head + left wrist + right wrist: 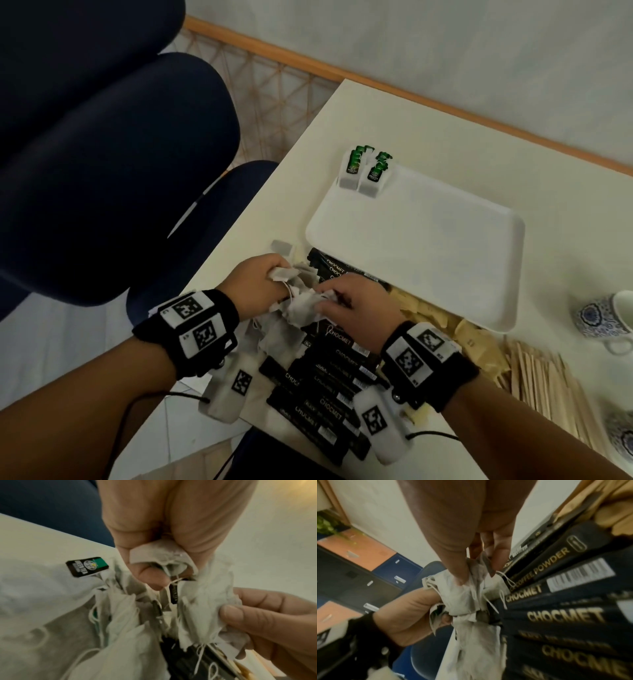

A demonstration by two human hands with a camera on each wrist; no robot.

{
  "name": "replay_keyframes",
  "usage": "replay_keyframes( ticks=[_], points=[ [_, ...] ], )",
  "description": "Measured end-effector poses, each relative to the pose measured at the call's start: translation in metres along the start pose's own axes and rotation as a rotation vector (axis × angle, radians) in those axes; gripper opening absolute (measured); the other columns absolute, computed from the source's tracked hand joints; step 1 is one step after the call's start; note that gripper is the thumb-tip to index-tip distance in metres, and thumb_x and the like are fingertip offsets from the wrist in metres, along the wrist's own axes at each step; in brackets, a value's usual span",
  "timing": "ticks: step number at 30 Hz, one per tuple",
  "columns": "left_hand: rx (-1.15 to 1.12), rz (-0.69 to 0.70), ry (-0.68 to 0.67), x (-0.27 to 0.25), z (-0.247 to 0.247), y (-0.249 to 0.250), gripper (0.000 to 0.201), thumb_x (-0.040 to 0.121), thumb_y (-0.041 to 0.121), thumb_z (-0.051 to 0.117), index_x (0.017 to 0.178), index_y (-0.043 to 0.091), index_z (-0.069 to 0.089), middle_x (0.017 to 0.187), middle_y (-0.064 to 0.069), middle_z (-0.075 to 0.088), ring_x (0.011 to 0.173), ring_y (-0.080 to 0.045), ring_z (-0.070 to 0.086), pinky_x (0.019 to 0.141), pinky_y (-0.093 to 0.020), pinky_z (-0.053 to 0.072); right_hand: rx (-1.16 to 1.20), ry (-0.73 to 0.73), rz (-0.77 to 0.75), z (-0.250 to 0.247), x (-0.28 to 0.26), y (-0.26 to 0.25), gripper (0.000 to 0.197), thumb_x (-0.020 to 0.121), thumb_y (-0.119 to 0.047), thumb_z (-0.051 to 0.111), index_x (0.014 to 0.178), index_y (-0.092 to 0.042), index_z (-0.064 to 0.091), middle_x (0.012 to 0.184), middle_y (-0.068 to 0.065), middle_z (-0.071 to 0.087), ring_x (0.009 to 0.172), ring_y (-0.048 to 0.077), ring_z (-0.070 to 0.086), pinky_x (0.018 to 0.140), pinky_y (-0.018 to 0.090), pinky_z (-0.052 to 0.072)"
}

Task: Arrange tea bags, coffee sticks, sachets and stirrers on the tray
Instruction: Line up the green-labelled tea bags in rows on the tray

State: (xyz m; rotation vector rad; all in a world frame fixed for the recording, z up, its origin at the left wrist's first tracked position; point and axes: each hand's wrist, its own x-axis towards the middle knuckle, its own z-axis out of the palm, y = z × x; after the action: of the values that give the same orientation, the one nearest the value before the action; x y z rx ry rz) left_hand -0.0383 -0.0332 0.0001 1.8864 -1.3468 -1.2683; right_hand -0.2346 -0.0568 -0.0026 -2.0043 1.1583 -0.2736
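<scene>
Left hand [255,279] pinching one tea bag [282,274], right hand [352,303] pinching tangled tea bags [301,306] just beside, Chocmet coffee sticks [322,383] beneath both grips, white tray [479,274] beyond.

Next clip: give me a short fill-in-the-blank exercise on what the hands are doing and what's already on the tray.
1. Both the left hand and the right hand grip crumpled ____.
2. The tea bags already on the white tray have ____ tags.
3. The black sticks below the hands read ____.
4. The wooden stirrers lie on the ____.

Missing words: tea bags; green; CHOCMET; table
</scene>
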Motion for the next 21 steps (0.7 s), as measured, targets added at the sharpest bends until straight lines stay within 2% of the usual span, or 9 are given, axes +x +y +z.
replay_keyframes(
  ticks=[2,3,6,9,13,14,16,18,21],
  points=[
    [-0.078,-0.008,0.005,0.001,0.001,0.003,0.017,0.083,-0.001,0.055,0.081,0.015,0.061,0.071,0.004,0.059,0.058,-0.009,0.051,0.050,-0.018,0.039,0.087,0.018,0.026,-0.007,0.001,0.000,0.021,0.087,-0.034,0.066,0.107,-0.028,0.069,0.086,-0.018,0.058,0.075,-0.005,0.053,0.069,0.012,0.039],
    [-0.115,-0.015,0.002,0.001,0.002,0.004,0.014,0.084,0.000,0.054,0.084,0.012,0.062,0.071,0.002,0.059,0.056,-0.009,0.050,0.049,-0.018,0.039,0.137,0.031,0.029,-0.010,0.002,0.001,0.020,0.086,-0.033,0.067,0.105,-0.029,0.069,0.083,-0.017,0.060,0.073,-0.005,0.055,0.068,0.012,0.040],
    [-0.216,-0.037,-0.016,0.001,0.007,0.008,0.017,0.085,-0.002,0.052,0.085,0.012,0.061,0.064,0.002,0.056,0.045,-0.007,0.047,0.044,-0.022,0.038,0.301,0.033,0.025,-0.016,0.006,0.007,0.015,0.087,-0.030,0.067,0.102,-0.030,0.070,0.090,-0.005,0.070,0.083,0.008,0.064,0.079,0.027,0.051],
    [-0.360,0.001,-0.101,0.000,0.011,0.014,0.023,0.079,-0.003,0.060,0.089,0.018,0.063,0.072,0.003,0.062,0.065,-0.014,0.056,0.060,-0.028,0.045,0.500,0.005,0.040,-0.018,0.009,0.006,0.014,0.089,-0.019,0.066,0.101,-0.024,0.071,0.093,0.002,0.074,0.090,0.021,0.069,0.088,0.037,0.054],
    [-0.542,0.037,-0.187,-0.002,0.015,0.023,0.040,0.069,0.012,0.067,0.108,0.020,0.062,0.092,0.004,0.068,0.086,-0.014,0.065,0.075,-0.030,0.054,0.652,0.009,0.059,-0.015,0.014,0.001,0.017,0.087,-0.007,0.065,0.104,-0.011,0.069,0.097,0.007,0.073,0.089,0.018,0.068,0.085,0.032,0.055],
    [-0.560,0.052,-0.210,-0.003,0.015,0.024,0.042,0.069,0.013,0.066,0.111,0.019,0.061,0.094,0.002,0.068,0.087,-0.014,0.065,0.074,-0.031,0.054,0.698,0.016,0.065,-0.014,0.016,0.000,0.018,0.087,-0.005,0.064,0.104,-0.009,0.068,0.097,0.007,0.072,0.088,0.018,0.068,0.084,0.031,0.055],
    [-0.583,0.075,-0.286,-0.005,0.013,0.027,0.037,0.072,0.008,0.064,0.108,0.015,0.060,0.088,-0.001,0.068,0.079,-0.014,0.065,0.063,-0.027,0.054,0.772,0.035,0.072,-0.011,0.019,-0.004,0.020,0.086,-0.002,0.064,0.105,-0.009,0.065,0.095,0.004,0.070,0.085,0.016,0.067,0.079,0.030,0.056],
    [-0.607,0.048,-0.381,-0.004,0.010,0.024,0.034,0.075,0.000,0.061,0.108,0.008,0.059,0.084,-0.006,0.068,0.071,-0.014,0.065,0.055,-0.023,0.051,0.763,0.077,0.077,-0.007,0.022,-0.007,0.022,0.084,-0.002,0.067,0.101,-0.016,0.062,0.090,-0.001,0.065,0.079,0.014,0.066,0.071,0.026,0.055],
    [-0.629,0.008,-0.444,0.001,0.008,0.015,0.047,0.074,-0.007,0.065,0.119,-0.003,0.053,0.100,-0.021,0.065,0.078,-0.021,0.066,0.060,-0.028,0.053,0.653,0.162,0.086,0.002,0.027,-0.006,0.023,0.081,-0.007,0.072,0.089,-0.025,0.059,0.085,0.003,0.062,0.075,0.013,0.060,0.071,0.028,0.054]
  ],
)
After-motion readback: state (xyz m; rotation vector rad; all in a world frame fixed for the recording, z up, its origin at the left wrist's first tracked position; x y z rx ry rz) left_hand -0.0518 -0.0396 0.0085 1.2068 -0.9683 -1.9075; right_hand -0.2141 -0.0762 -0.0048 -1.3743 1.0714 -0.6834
